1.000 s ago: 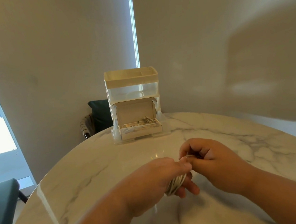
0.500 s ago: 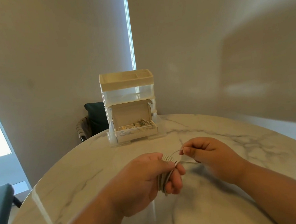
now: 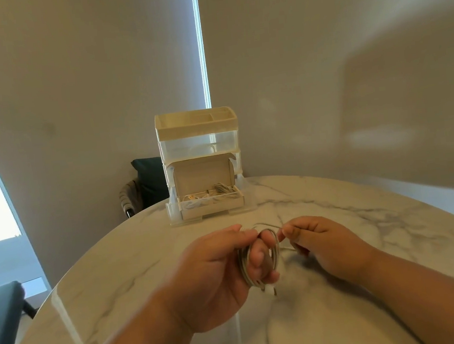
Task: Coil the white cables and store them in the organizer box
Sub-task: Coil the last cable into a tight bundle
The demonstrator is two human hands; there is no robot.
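Grips the white cable [image 3: 275, 251], wound into loops, in the left hand [image 3: 219, 272] at 6 o'clock of the view, just above the bench [image 3: 334, 203]. Curls the fingers through the loops with the thumb pressed on top, apparently to stop the turns springing apart. Pinches the free strand between thumb and forefinger of the right hand [image 3: 324, 243], just at 3 o'clock of the coil, likely to hold it taut for a further turn. Leaves what looks like a plug hanging at 6 o'clock of the coil; too blurred to confirm.

Holds both forearms low and angled inward, hands nearly touching.

Found well apart at 12 o'clock: the organizer box [image 3: 211, 205], lid raised, opening toward the hands, probably for a straight reach. Already contains other coiled cables [image 3: 222, 190]. Backed against a clear drawer unit [image 3: 198, 145].
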